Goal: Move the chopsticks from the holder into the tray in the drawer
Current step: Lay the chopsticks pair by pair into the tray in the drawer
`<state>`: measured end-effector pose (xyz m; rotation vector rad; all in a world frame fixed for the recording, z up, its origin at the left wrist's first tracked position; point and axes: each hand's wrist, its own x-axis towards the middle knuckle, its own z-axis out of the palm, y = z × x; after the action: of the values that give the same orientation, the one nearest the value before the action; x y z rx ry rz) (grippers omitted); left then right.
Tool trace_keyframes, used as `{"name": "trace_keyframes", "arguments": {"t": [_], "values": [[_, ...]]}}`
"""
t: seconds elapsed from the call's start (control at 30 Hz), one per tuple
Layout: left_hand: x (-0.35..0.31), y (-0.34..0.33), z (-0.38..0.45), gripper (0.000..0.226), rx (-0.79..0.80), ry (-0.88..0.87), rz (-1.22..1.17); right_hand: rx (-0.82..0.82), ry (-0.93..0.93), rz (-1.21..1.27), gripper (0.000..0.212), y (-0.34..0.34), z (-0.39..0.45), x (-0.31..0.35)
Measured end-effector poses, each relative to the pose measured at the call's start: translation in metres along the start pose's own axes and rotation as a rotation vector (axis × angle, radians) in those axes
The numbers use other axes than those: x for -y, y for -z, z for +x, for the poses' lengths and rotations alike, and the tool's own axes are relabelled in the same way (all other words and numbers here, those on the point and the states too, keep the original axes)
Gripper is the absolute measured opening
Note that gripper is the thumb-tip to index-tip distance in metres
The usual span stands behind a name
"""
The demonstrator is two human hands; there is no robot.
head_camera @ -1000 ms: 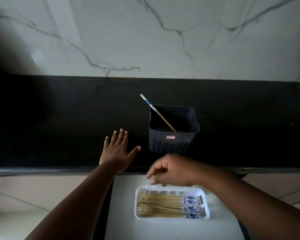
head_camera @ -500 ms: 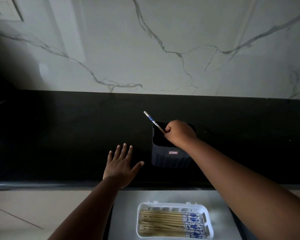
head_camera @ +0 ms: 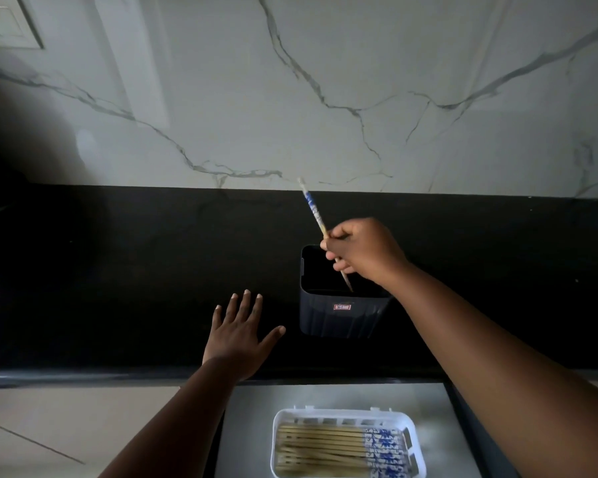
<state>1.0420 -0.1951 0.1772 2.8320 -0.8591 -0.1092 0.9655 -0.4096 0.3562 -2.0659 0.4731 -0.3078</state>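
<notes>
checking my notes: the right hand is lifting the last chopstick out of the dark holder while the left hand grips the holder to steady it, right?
Not quite. The left hand does not grip the holder; it rests flat on the black counter beside it, fingers spread, apart from it. The rest holds: the right hand holds the one chopstick seen at the dark holder. The head view shows this.

Holder [head_camera: 339, 315] on counter [head_camera: 118, 270], behind tray [head_camera: 346, 417] in drawer [head_camera: 249, 426].
</notes>
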Motion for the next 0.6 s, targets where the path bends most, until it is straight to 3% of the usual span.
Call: {"name": "trace_keyframes", "arguments": {"t": [0.1, 0.3, 0.47, 0.6], "values": [[0.0, -0.001, 0.001, 0.094, 0.004, 0.002, 0.005, 0.039, -0.001, 0.34, 0.004, 0.015, -0.011, 0.019], [0.0, 0.0, 0.0, 0.094, 0.006, 0.004, 0.003, 0.222, -0.133, 0.812, 0.023, 0.032, -0.019, 0.025], [-0.001, 0.003, 0.0, 0.09, 0.003, 0.01, 0.006, 0.06, -0.138, 0.744, 0.01, 0.02, -0.023, 0.013], [-0.001, 0.003, 0.001, 0.09, -0.003, 0.008, 0.011, 0.058, -0.094, 0.73, 0.032, 0.014, -0.032, 0.007]]}}
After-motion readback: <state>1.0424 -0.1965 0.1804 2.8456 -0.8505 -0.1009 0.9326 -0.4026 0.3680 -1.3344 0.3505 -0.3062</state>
